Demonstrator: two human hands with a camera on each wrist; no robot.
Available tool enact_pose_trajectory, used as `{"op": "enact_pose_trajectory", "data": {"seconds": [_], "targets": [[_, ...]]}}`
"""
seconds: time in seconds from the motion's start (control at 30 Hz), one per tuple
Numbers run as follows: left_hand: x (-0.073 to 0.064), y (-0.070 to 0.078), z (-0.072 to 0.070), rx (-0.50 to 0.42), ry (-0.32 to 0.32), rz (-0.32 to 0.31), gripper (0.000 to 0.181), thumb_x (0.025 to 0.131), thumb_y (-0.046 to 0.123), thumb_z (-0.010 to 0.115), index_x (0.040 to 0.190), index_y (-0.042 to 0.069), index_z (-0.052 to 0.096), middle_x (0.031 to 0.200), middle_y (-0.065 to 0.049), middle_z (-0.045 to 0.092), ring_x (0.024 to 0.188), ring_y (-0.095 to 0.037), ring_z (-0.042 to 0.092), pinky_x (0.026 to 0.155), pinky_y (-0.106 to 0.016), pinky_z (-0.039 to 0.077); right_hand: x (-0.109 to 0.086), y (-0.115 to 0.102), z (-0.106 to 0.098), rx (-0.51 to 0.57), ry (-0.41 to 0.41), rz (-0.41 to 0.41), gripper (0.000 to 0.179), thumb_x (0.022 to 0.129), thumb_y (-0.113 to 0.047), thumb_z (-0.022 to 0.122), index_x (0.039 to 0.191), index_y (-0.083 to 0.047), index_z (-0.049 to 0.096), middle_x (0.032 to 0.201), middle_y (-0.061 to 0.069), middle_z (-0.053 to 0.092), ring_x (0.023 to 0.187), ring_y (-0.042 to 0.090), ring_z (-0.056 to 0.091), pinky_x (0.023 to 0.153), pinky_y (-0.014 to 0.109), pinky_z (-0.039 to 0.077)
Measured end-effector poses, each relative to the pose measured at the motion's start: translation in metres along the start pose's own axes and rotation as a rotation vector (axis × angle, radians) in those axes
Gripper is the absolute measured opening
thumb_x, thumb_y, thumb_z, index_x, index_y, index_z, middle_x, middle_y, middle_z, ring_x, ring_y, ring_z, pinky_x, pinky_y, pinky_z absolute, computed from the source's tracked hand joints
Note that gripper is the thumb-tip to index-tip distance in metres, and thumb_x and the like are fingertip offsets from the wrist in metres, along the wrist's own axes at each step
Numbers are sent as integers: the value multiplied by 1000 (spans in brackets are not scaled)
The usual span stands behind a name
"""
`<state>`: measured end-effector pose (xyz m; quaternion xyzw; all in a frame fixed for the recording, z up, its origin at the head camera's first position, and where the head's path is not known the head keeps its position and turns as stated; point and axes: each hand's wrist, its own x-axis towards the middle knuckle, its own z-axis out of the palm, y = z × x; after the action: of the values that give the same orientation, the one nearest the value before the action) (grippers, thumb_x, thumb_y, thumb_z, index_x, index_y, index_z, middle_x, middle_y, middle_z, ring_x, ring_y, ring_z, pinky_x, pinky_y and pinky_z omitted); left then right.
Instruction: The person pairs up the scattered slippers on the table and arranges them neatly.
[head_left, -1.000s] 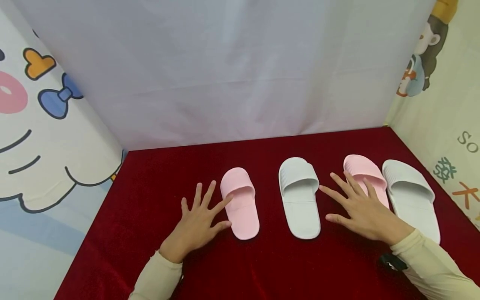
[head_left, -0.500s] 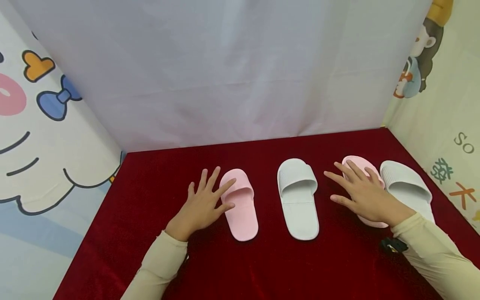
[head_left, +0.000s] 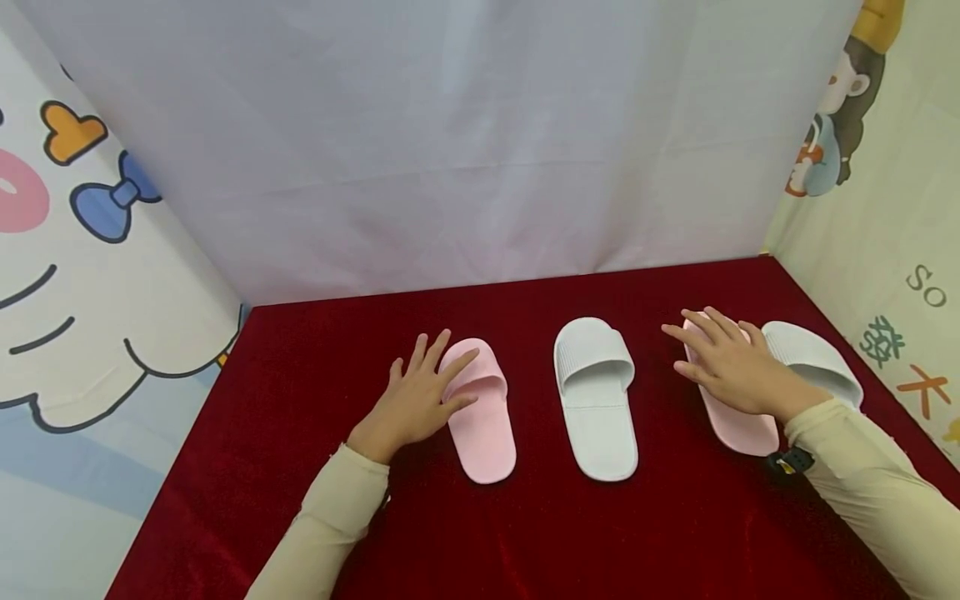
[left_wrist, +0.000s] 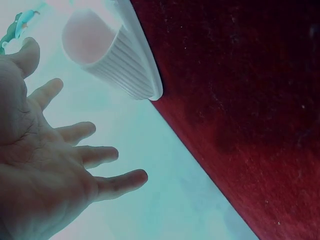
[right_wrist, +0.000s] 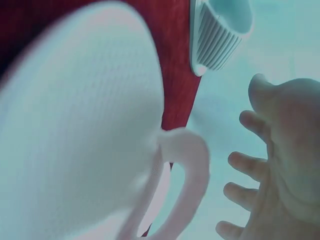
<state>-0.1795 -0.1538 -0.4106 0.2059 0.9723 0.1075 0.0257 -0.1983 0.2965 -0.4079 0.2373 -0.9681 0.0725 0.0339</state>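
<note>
Over the left pink slipper (head_left: 487, 442) hovers my left hand (head_left: 412, 404), its spread fingers overlapping the strap in the head view. In the left wrist view the left palm (left_wrist: 40, 160) is bare, apart from a slipper with a ribbed strap (left_wrist: 125, 65). My right hand (head_left: 738, 375) is above the right pink slipper (head_left: 738, 429), covering most of its strap. Nothing is in the right palm (right_wrist: 295, 165) in the right wrist view, where a pale slipper (right_wrist: 100, 120) looms close. Between the hands lies a white slipper (head_left: 603, 433), toe away from me.
A second white slipper (head_left: 813, 354) lies at the far right, partly behind the right hand and sleeve. Dark red cloth (head_left: 547, 533) covers the table. A pale curtain (head_left: 480, 167) closes off the back, with printed panels at the left (head_left: 75, 333) and right (head_left: 900, 217).
The left hand has moved forward and slightly right over the left pink slipper. The right hand has moved slightly forward over the right pink slipper, uncovering its heel. The slippers stay put.
</note>
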Motion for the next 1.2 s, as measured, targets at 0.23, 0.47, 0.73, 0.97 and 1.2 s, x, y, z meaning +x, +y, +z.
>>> {"op": "enact_pose_trajectory", "data": {"seconds": [0.23,0.47,0.73,0.97,1.2], "targets": [[6,-3,4,-22,-39,-18,61,100,55,48,155,35,32,166,-12,19,153,-44,13,112,-74,23,2,18,2,-17,-3,26,42,105,-25,44,147,-18,41,153,23,34,140,52,29,100,67,30],[9,-3,8,-19,-64,-18,56,102,51,47,153,32,37,164,-14,24,152,-45,17,111,-72,26,0,32,6,25,-83,129,51,107,-33,39,152,-9,32,155,29,29,141,55,25,102,70,25],[12,-4,13,-8,-6,27,47,105,41,45,149,27,44,151,-17,46,140,-38,43,103,-64,43,-7,43,10,23,-89,129,50,109,-31,30,152,-7,33,153,32,33,135,54,37,100,68,28],[14,-5,14,-81,34,80,43,103,30,54,144,19,49,140,-21,53,122,-38,59,95,-57,51,-10,46,9,24,-22,65,45,107,-23,40,148,-5,40,147,30,44,128,53,48,93,66,36],[17,-6,17,-111,63,112,41,101,22,57,141,14,51,136,-22,54,121,-37,58,103,-50,49,-11,46,12,31,32,17,43,105,-20,47,145,-4,44,140,31,49,121,55,51,94,67,40]]}}
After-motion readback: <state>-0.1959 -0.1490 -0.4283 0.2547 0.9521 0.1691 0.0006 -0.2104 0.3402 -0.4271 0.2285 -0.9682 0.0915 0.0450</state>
